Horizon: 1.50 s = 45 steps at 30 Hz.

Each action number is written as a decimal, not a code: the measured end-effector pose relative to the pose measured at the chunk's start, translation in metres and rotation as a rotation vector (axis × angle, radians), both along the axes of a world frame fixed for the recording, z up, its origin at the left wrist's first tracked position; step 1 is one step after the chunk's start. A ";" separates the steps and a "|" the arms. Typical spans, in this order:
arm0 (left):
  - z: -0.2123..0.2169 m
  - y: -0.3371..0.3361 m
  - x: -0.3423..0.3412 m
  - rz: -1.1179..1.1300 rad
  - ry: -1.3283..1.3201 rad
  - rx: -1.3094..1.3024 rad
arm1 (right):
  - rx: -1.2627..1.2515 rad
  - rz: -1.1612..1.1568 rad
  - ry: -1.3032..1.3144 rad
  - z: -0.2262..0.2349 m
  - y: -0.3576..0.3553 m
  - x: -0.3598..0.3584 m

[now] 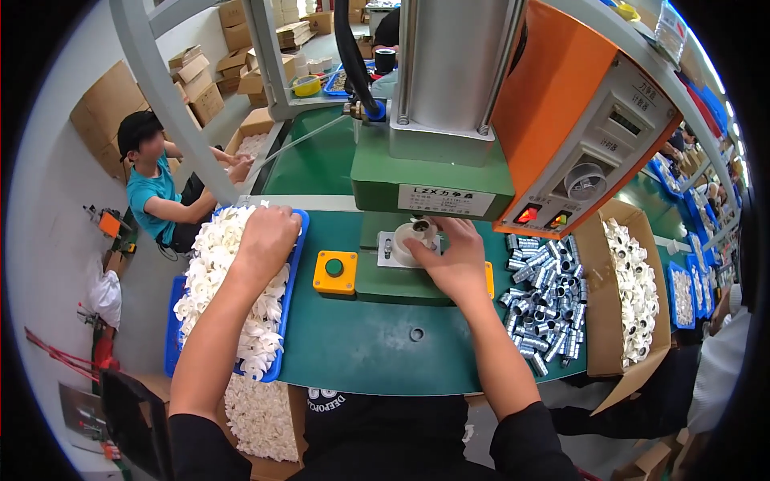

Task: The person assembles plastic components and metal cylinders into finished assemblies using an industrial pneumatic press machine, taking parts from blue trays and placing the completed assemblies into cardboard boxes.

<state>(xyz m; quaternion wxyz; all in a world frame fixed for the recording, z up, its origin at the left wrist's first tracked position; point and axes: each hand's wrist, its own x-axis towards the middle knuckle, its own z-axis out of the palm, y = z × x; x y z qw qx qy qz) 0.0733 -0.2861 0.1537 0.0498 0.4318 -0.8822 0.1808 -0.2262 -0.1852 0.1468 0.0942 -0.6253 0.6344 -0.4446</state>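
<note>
Your right hand (457, 260) sits at the press fixture (393, 250), fingers pinched on the white plastic fitting (415, 234) seated in the metal nest, directly under the green press head (429, 172). Your left hand (269, 232) rests on the heap of white fittings in the blue tray (290, 297), fingers curled down into the pile; whether it has closed on a pc. cannot be told, since the fingertips are buried.

Handling, as judged: the fitting looks like moulded plastic, so light, stiff, fairly smooth. Take it by the outer rim w/ thumb and fingertips; firm pinch, no squeeze needed. The metal sleeves (541, 301) heaped right of the fixture look heavier, and round enough to roll.

Not clear in this view:
- The ram tip is hidden behind the press head.
- Your right thumb and palm side are out of sight.
- The fitting's lower half is masked by the nest.
- The yellow box w/ green button (334, 271) sits between both hands; a second yellow box is mostly covered by your right hand.
- The cardboard box of white parts (634, 289) at far right is bent by the lens.
</note>
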 end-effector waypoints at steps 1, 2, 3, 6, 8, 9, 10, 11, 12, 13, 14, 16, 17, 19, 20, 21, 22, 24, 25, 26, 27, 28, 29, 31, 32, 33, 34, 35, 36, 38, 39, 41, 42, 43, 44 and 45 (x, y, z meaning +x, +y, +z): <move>0.004 0.001 -0.002 -0.002 0.001 0.003 | -0.006 -0.021 0.045 -0.003 0.003 -0.005; 0.007 0.003 -0.002 -0.010 0.001 -0.045 | -0.002 -0.019 0.045 -0.006 0.009 -0.012; 0.011 0.006 -0.003 -0.019 0.001 -0.094 | -0.086 -0.042 -0.061 -0.009 0.017 -0.024; 0.026 0.015 -0.024 -0.142 0.268 -0.060 | -0.266 -0.149 0.168 0.005 0.056 -0.086; 0.031 0.024 -0.052 -0.305 0.555 -0.033 | -0.219 -0.420 0.196 0.020 0.093 -0.140; 0.031 0.028 -0.069 -0.379 0.620 -0.046 | -0.225 -0.507 -0.231 0.015 0.108 -0.174; 0.032 0.037 -0.085 -0.374 0.658 -0.016 | -0.236 -0.687 -0.087 0.021 0.122 -0.199; 0.026 0.041 -0.095 -0.368 0.658 -0.012 | -0.248 -0.864 0.066 0.029 0.136 -0.224; 0.017 0.044 -0.104 -0.420 0.707 0.029 | -0.165 -0.897 0.161 0.026 0.156 -0.273; 0.011 0.047 -0.109 -0.474 0.755 0.069 | -0.082 -0.930 0.255 0.022 0.175 -0.308; 0.003 0.049 -0.111 -0.472 0.755 0.073 | -0.078 -0.929 0.256 0.014 0.184 -0.316; -0.006 0.052 -0.116 -0.457 0.715 0.138 | 0.024 -1.101 0.582 0.008 0.195 -0.319; -0.008 0.053 -0.117 -0.457 0.714 0.143 | 0.028 -1.101 0.583 0.005 0.197 -0.316; -0.007 0.056 -0.117 -0.421 0.756 0.121 | 0.158 -0.940 0.484 0.000 0.200 -0.300; -0.006 0.058 -0.117 -0.424 0.756 0.125 | 0.119 -0.871 0.529 -0.008 0.197 -0.288; -0.003 0.060 -0.117 -0.399 0.733 0.145 | 0.042 -0.820 0.541 -0.014 0.188 -0.264; -0.002 0.061 -0.117 -0.375 0.711 0.168 | -0.031 -0.769 0.554 -0.018 0.177 -0.230; 0.001 0.059 -0.114 -0.368 0.679 0.175 | -0.125 -0.491 0.448 -0.016 0.157 -0.156; 0.005 0.059 -0.111 -0.361 0.643 0.176 | -0.089 -0.352 0.390 -0.017 0.152 -0.124; 0.009 0.058 -0.107 -0.377 0.645 0.149 | -0.038 -0.223 0.298 -0.021 0.148 -0.095; 0.011 0.055 -0.107 -0.364 0.678 0.234 | -0.019 -0.127 0.255 -0.031 0.143 -0.072; 0.014 0.055 -0.110 -0.314 0.663 0.224 | 0.073 -0.038 0.217 -0.034 0.138 -0.050; 0.018 0.056 -0.119 -0.280 0.656 0.219 | 0.054 0.066 0.223 -0.044 0.134 -0.039; 0.011 0.058 -0.134 -0.334 0.646 0.136 | 0.100 0.160 0.198 -0.057 0.126 -0.010; 0.004 0.057 -0.140 -0.399 0.634 0.058 | 0.114 0.186 0.177 -0.067 0.124 -0.003; -0.008 0.057 -0.142 -0.407 0.605 0.154 | 0.128 0.211 0.156 -0.076 0.122 0.002; -0.019 0.061 -0.148 -0.384 0.652 0.124 | 0.163 0.199 0.185 -0.082 0.121 0.007; -0.027 0.067 -0.151 -0.362 0.698 0.097 | 0.160 0.202 0.184 -0.084 0.121 0.010; -0.031 0.068 -0.149 -0.362 0.696 0.092 | 0.149 0.200 0.180 -0.085 0.119 0.011; -0.039 0.072 -0.151 -0.305 0.756 0.063 | 0.146 0.190 0.183 -0.087 0.120 0.009; -0.043 0.073 -0.151 -0.308 0.759 0.064 | 0.122 0.209 0.123 -0.089 0.120 0.007; -0.047 0.071 -0.152 -0.333 0.787 0.025 | 0.080 0.226 0.073 -0.081 0.116 0.001; -0.048 0.070 -0.154 -0.338 0.791 0.015 | 0.125 0.213 -0.027 -0.071 0.117 0.000; -0.050 0.070 -0.153 -0.347 0.814 0.004 | 0.172 0.201 -0.131 -0.065 0.115 0.000; -0.052 0.070 -0.152 -0.357 0.837 -0.009 | 0.084 0.194 -0.131 -0.062 0.110 -0.001; -0.056 0.069 -0.150 -0.360 0.838 -0.017 | 0.076 0.195 -0.127 -0.055 0.104 -0.002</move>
